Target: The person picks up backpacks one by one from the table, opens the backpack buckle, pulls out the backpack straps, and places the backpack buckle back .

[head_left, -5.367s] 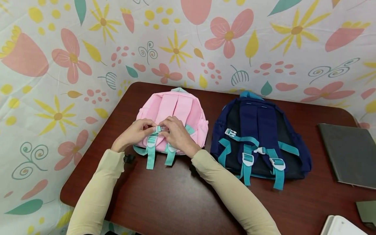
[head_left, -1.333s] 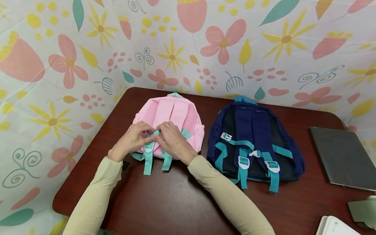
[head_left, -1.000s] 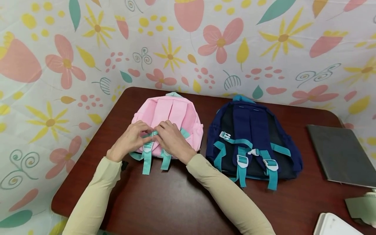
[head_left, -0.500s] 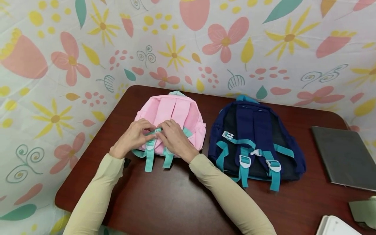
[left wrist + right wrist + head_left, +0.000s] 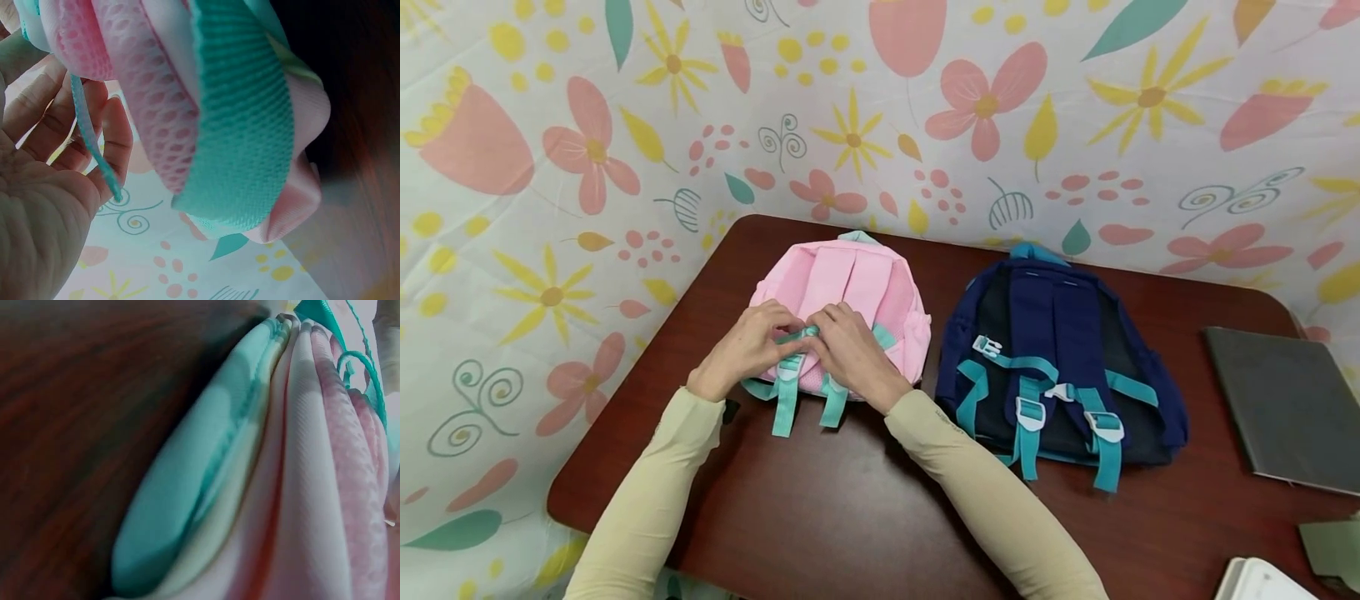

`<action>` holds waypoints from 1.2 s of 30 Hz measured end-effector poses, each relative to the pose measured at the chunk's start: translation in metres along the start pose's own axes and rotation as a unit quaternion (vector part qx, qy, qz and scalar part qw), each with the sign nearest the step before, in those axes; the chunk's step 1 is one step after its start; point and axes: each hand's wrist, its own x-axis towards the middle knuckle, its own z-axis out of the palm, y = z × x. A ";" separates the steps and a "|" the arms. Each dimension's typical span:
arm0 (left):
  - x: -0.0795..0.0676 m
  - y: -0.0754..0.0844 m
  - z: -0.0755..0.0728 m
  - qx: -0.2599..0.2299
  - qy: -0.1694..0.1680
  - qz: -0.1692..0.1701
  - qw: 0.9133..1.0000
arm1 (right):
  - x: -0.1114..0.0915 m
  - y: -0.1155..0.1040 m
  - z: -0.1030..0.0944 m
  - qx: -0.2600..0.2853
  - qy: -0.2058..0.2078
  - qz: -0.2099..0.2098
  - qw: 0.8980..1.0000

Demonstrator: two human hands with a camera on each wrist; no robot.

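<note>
A pink backpack (image 5: pixel 872 279) lies straps-up on the table, with mint webbing straps (image 5: pixel 786 400) trailing off its lower edge. Over its lower part both hands meet at a small mint strap buckle (image 5: pixel 810 332). My left hand (image 5: pixel 745 346) pinches it from the left with thumb and fingertips; my right hand (image 5: pixel 853 354) pinches from the right, its fingers covering most of that side. In the left wrist view a thin mint strap end (image 5: pixel 94 144) hangs across the curled fingers of the left hand. The right wrist view shows the bag's side (image 5: pixel 312 475) and hardly any hand.
A navy backpack (image 5: pixel 1067 333) with teal straps and white buckles lies to the right. Farther right are a dark flat folder (image 5: pixel 1285 408), a white device (image 5: pixel 1262 579) and a green object (image 5: pixel 1330 550). A floral cloth (image 5: pixel 880 125) hangs behind the brown table (image 5: pixel 850 517).
Earlier the mint buckle piece showed openly between the hands; now the fingertips are closer together and cover more of it. The bags stay put; the head view shifts slightly.
</note>
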 end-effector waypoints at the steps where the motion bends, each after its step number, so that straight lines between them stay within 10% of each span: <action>1: 0.000 0.000 0.000 -0.002 0.001 0.000 1.000 | 0.000 0.001 0.000 0.006 0.003 0.001 1.000; 13: 0.002 0.001 0.000 -0.013 0.002 -0.001 1.000 | -0.001 0.003 0.001 0.077 0.012 0.036 0.996; 22: 0.002 0.001 0.002 0.006 0.004 0.005 1.000 | 0.005 0.001 -0.004 -0.023 -0.017 0.009 1.000; 36: -0.001 0.000 0.000 -0.014 -0.004 -0.010 1.000 | 0.003 0.004 0.001 0.095 0.003 0.048 0.994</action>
